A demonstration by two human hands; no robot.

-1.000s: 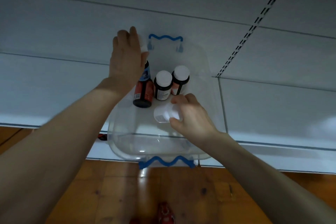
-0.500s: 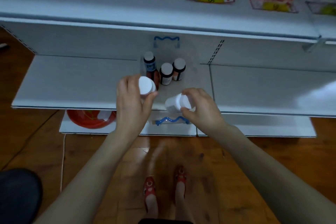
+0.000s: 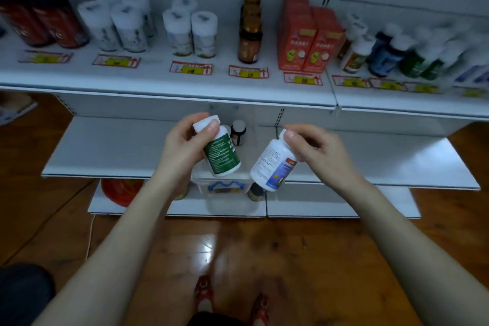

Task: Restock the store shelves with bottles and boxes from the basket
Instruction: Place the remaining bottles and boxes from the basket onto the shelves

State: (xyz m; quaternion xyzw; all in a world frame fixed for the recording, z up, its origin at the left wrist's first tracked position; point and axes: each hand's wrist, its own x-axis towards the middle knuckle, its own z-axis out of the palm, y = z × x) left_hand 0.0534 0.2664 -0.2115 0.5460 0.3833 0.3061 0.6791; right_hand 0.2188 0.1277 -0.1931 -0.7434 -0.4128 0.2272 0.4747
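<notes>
My left hand [image 3: 182,148] grips a white bottle with a green label [image 3: 221,155], tilted, cap up-left. My right hand [image 3: 317,151] holds a white bottle with a blue and white label [image 3: 274,167] by its cap end, base hanging down-left. Both bottles hover over the clear basket with blue wavy handles [image 3: 225,188] on the middle shelf [image 3: 111,148]. A dark bottle with a white cap [image 3: 238,132] stands in the basket behind the green bottle.
The upper shelf [image 3: 158,77] carries rows of white bottles [image 3: 190,32], dark red bottles [image 3: 45,13], brown bottles [image 3: 250,32], orange boxes [image 3: 308,34] and blue and green bottles [image 3: 397,53], with price tags along its edge. A red round object [image 3: 120,192] lies on the bottom shelf. Wooden floor below.
Both hands have lifted their bottles out of the basket and turned them so the labels show. The view has tilted up, bringing the stocked upper shelf into sight.
</notes>
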